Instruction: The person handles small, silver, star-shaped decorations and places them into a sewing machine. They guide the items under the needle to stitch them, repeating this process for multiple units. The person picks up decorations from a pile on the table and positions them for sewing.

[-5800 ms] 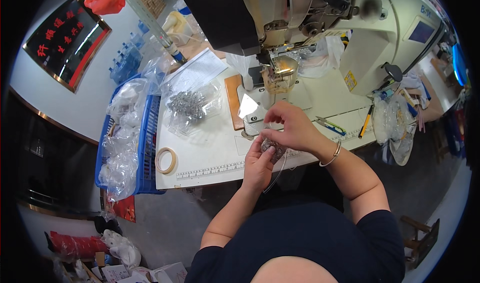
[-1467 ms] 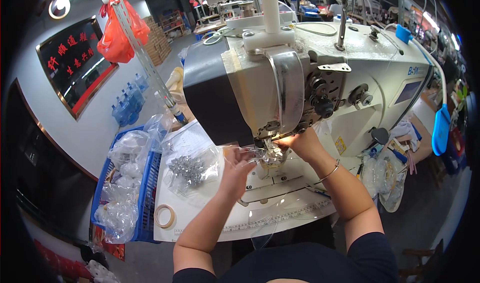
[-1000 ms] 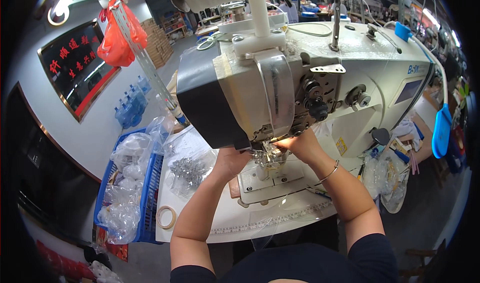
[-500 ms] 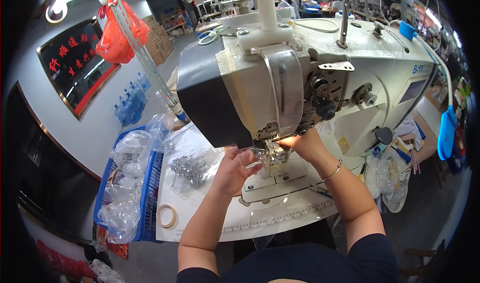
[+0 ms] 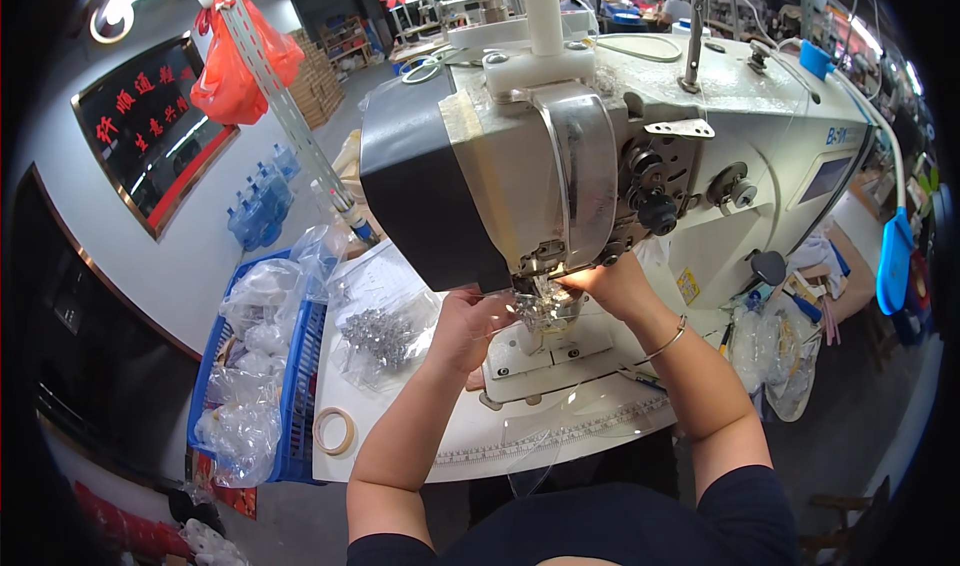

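Note:
Under the head of a white sewing machine (image 5: pixel 500 156) with a dark end cover, both my hands are close to the lit needle area (image 5: pixel 545 291). My left hand (image 5: pixel 466 328) is left of the needle, fingers pinched on the edge of a clear plastic piece (image 5: pixel 538 312) that is see-through and hard to outline. My right hand (image 5: pixel 612 286) reaches in from the right behind the needle; its fingers are bent together, the tips partly hidden by the machine. Clear film (image 5: pixel 530 466) hangs over the table's front edge.
A bag of small silvery parts (image 5: pixel 375 336) lies left on the white table (image 5: pixel 400 441), near a tape roll (image 5: pixel 333 431). Beside the table stands a blue basket (image 5: pixel 300 396) of plastic bags. A measuring tape (image 5: pixel 570 432) runs along the front edge. Tools and bags (image 5: pixel 770 351) lie at right.
My left hand has turned and moved slightly, its fingers now drawn together and stretched toward the needle. The right hand has hardly moved. The whole view has shifted a little.

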Tool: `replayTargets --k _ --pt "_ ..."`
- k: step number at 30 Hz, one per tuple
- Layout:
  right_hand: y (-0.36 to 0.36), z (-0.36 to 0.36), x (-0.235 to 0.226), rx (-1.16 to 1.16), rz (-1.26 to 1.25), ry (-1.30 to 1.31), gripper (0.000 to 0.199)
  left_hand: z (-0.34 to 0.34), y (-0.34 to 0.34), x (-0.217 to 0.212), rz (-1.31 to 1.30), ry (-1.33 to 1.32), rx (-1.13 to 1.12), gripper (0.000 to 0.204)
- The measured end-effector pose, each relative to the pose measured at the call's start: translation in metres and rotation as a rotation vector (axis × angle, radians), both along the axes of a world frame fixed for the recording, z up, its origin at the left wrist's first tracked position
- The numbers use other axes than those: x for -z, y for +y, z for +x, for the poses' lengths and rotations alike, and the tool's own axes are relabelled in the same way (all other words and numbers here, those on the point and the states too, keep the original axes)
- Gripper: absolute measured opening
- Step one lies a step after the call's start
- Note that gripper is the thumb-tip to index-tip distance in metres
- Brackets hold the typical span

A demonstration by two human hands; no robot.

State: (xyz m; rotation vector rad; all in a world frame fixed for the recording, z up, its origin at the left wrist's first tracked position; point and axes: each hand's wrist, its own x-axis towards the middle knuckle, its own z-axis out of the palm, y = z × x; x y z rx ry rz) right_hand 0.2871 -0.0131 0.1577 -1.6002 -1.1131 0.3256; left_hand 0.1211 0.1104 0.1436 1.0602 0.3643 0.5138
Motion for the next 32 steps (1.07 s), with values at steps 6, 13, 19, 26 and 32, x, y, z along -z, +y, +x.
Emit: replayTargets --k 6,13,19,26,32 --pt "-0.001 -0.003 -0.008 -0.011 -0.051 0.048 0.032 0.0 -0.005 -0.004 0.013 -0.028 -0.019 0.018" --pt "0.005 0.001 -0.005 0.0 0.067 -0.118 0.035 0.003 0.007 0.008 0.099 -0.058 0.0 0.019" --pt "0.001 -0.001 -0.006 -0.015 0.053 -0.094 0.035 0.004 -0.003 0.004 0.081 -0.107 -0.052 0.015" --pt "0.01 0.012 0.013 0.011 0.195 -0.256 0.031 0.005 0.006 0.023 0.069 0.037 -0.079 0.012" --pt "-0.01 -0.018 0.008 0.031 0.026 -0.136 0.029 0.0 0.004 0.033 0.108 -0.097 -0.061 0.026"
